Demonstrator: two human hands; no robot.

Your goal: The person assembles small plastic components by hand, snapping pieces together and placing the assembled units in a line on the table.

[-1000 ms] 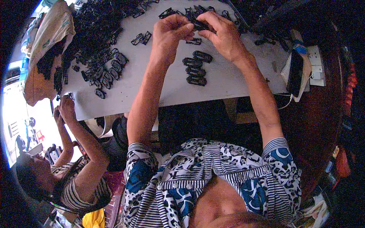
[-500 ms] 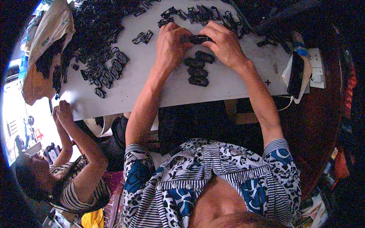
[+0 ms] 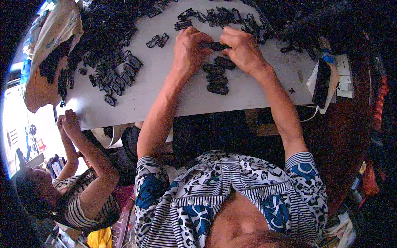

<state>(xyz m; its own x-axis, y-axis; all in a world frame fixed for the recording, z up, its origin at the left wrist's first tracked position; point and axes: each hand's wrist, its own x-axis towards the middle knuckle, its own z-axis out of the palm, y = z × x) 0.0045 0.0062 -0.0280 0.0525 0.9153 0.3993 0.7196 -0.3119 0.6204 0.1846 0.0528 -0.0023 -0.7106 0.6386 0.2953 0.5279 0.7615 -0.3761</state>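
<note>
A small oblong black plastic part [image 3: 216,46] is held between my two hands above the table. My left hand [image 3: 190,46] is closed on one end of it. The fingers of my right hand [image 3: 241,44] pinch the other end. Just below it, several black oblong parts [image 3: 217,78] lie in a short column on the white tabletop [image 3: 159,89]. Beyond my hands, open black frame-like pieces [image 3: 223,16] are grouped near the far edge. Two more frame pieces [image 3: 157,40] lie to the left of my left hand. The finer shape of the held part is too dark to make out.
A large heap of black pieces [image 3: 105,29] covers the table's left, with a row of black parts [image 3: 120,80] in front. A cloth sack [image 3: 53,53] stands beyond. A phone [image 3: 321,82] and power strip [image 3: 344,74] are right. Another person's hands [image 3: 69,123] are near the left edge.
Both hands keep hold of the black part, which is turned slightly and now shows a broader face. The whole view has shifted a little; the parts on the table stay as they were.
</note>
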